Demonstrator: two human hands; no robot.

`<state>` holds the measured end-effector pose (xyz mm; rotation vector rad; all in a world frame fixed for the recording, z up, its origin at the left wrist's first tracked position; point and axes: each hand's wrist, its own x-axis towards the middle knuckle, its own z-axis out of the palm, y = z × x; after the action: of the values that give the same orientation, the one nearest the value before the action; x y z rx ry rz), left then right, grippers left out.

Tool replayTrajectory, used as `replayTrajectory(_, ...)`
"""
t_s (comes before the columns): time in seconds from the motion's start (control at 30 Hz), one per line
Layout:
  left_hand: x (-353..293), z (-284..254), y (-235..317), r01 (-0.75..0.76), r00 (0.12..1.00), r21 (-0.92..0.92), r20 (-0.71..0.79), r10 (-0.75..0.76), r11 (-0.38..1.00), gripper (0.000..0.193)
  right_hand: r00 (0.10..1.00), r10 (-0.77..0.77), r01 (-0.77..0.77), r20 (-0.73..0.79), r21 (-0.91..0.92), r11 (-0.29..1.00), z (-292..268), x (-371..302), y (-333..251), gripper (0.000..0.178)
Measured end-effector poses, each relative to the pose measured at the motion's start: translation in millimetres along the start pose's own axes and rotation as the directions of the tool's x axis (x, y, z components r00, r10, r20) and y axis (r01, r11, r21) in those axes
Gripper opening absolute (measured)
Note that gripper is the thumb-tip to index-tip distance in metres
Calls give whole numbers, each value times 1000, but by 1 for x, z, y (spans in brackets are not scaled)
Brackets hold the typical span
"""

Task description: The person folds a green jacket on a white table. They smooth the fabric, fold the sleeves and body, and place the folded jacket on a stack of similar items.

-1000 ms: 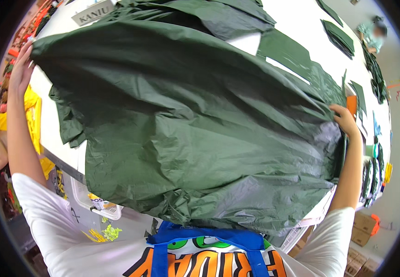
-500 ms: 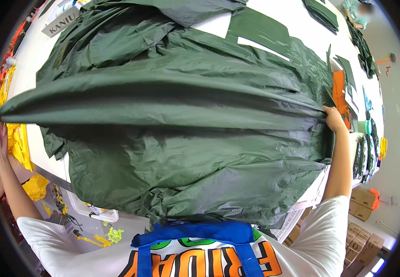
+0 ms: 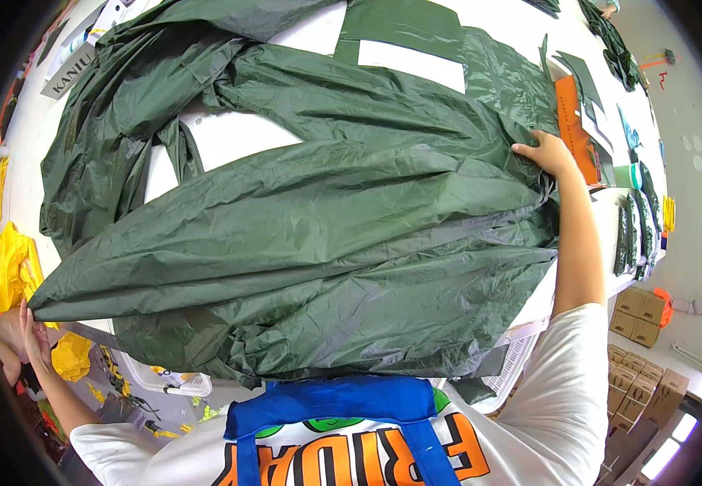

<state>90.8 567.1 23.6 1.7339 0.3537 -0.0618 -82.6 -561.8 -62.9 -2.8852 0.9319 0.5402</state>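
A large sheet of thin dark green fabric (image 3: 302, 219), creased and shiny, spreads over the white table and hangs off its near edge toward my body. At the far left, my left hand (image 3: 34, 336) pinches a corner of it, and the upper layer is drawn taut from there. On the right, my right hand (image 3: 547, 154) grips a gathered part of the fabric, thumb pointing left; its other fingertips are partly hidden. Folds lie bunched below my right wrist. Beyond the raised layer, more of the green fabric curves round a bare patch of the white table (image 3: 242, 134).
Flat green pieces (image 3: 404, 28) and an orange box (image 3: 575, 130) lie beyond my right hand. Yellow fabric (image 3: 15, 267) and another person's arm are at the left. White baskets (image 3: 165, 379) stand below the table edge. Cardboard boxes (image 3: 638, 389) are stacked at right.
My left hand has come nearer with the fabric corner. My right hand has moved away from me and left, onto a farther fold. The far fabric has parted, baring white table.
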Motion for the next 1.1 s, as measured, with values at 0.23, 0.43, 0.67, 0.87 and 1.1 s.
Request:
replayTrajectory(0.23,-33,-15,3,-40,977,11,-209,42,999,42,758,494,298,-426,900,319,-36,-38,99,26)
replayTrajectory(0.43,-48,50,21,29,984,241,-179,15,970,43,862,388,-132,-326,594,793,-3,-78,147,23)
replayTrajectory(0.67,-22,57,34,85,989,627,-145,9,774,16,908,-153,311,-390,382,871,-37,-56,59,77)
replayTrajectory(0.87,-28,39,34,137,979,612,-203,-13,779,11,964,-251,264,91,-192,945,-2,-14,-82,50)
replayTrajectory(1.1,1,5,67,-31,975,106,-215,53,994,40,926,280,253,-252,967,32,-131,9,116,17)
